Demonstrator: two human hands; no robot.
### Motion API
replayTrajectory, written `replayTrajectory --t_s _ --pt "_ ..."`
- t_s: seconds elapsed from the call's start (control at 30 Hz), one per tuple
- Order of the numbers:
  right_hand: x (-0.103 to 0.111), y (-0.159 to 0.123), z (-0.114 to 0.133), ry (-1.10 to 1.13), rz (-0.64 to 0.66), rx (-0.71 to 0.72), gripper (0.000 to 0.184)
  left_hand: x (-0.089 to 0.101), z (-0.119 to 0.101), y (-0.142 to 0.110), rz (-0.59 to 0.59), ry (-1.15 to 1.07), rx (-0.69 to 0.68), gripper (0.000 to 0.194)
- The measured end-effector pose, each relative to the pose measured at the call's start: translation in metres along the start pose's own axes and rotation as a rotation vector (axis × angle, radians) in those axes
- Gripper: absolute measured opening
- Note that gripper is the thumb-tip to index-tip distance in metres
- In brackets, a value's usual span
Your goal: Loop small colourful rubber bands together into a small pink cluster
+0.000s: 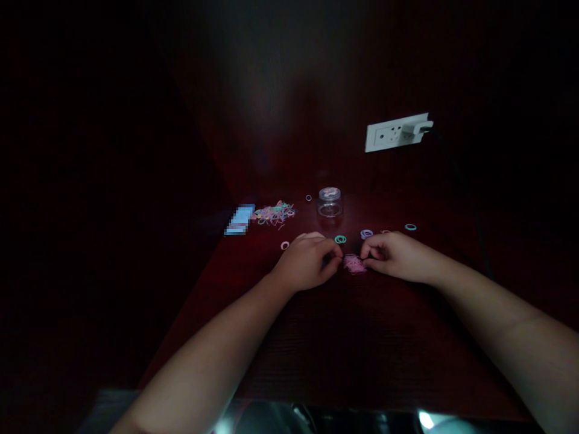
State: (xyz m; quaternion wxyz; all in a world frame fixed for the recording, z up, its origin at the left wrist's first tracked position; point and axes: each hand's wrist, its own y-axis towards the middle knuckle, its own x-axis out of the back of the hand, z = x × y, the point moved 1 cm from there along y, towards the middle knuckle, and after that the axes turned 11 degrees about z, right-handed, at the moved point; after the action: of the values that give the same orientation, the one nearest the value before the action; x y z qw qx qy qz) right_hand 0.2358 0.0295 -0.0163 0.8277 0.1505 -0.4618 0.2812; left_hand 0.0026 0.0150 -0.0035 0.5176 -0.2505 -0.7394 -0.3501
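Two hands at a pink band pile, right of centre in frame.
Left hand and right hand curled, fingertips flanking pink pile on dark red table; grip unclear. Clear jar beyond; mixed band heap left of jar.

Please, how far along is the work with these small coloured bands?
It looks partly done: green bands and purple bands lie in small separate groups. Apparently in progress: the pink bunch, between the left hand and right hand. What seems left is the mixed pile, lying in a tangle.
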Motion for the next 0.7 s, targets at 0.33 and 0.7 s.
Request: replayTrajectory --t_s 0.33,0.7 --pt "-0.004 0.001 -0.006 0.117 -0.085 0.0 0.014 0.016 0.074 -0.009 -0.281 0.089 0.464 0.019" --pt "-0.006 0.003 -0.006 0.099 -0.111 -0.029 0.023 0.006 0.139 -0.025 -0.066 0.042 0.839 0.033"
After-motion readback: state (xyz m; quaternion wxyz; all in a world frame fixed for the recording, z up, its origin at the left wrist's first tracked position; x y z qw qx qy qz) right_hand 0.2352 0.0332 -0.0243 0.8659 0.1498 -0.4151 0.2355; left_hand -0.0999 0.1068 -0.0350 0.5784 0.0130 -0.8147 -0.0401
